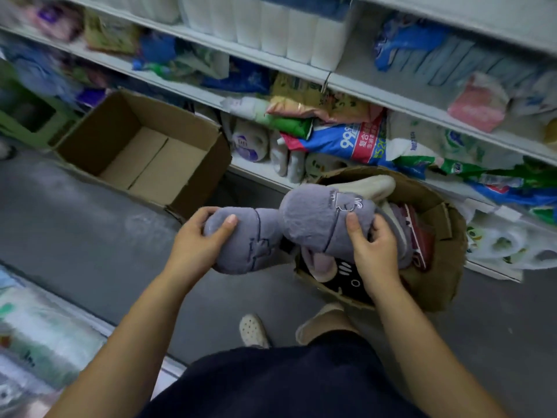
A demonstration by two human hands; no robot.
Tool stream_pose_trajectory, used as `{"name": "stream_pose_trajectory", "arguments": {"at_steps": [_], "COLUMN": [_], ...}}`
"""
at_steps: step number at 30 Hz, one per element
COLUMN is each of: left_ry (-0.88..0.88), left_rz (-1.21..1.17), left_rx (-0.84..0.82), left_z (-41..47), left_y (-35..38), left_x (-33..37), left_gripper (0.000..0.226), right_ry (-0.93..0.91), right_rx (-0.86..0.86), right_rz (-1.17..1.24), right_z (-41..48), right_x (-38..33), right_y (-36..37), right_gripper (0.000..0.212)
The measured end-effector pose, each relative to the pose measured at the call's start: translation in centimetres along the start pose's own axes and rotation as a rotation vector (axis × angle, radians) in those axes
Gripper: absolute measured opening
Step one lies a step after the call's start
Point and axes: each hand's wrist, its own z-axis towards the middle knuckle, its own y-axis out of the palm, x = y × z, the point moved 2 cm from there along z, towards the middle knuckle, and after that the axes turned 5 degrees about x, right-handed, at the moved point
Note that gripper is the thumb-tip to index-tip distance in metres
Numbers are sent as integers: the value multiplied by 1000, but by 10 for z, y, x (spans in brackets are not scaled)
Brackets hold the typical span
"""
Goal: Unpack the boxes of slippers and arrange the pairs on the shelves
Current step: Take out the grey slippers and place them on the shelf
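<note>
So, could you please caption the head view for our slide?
Left hand and right hand hold grey plush slippers over a brown cardboard box of slippers.

Both hands, left [197, 238] and right [372, 247], grip grey slippers [313, 218] above a box [434, 276].

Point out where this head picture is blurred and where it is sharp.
Head view: packaged goods upper left smear with motion blur; grey plush slippers, left hand, right hand and empty brown cardboard box look sharper; the wide-angle lens bows the white shelf edges.
</note>
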Motion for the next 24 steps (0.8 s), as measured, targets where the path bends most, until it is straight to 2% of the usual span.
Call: {"name": "stream_pose_trajectory", "arguments": {"at_steps": [6, 11, 13, 16, 19, 24], "left_ry": [177, 202, 188, 183, 102, -41], "left_rz": [73, -157, -278, -398, -624, -815], "left_rx": [-30, 46, 59, 49, -93, -419], "left_z": [35, 63, 76, 97, 112, 149], "left_y": [5, 19, 24, 40, 71, 143], "left_x": [50, 111, 137, 177, 221, 300], "left_gripper": [25, 32, 44, 38, 45, 43], "right_ry": [-182, -293, -319, -292, -256, -259], "right_rx": [63, 150, 221, 324, 349, 355], "right_rz": [46, 89, 123, 123, 101, 52], "right_z": [28, 70, 86, 108, 127, 153], "right_x": [-55, -105, -121, -136, -141, -151], "right_y": [5, -25, -42, -60, -73, -87], "right_gripper": [13, 5, 12, 36, 38, 36]}}
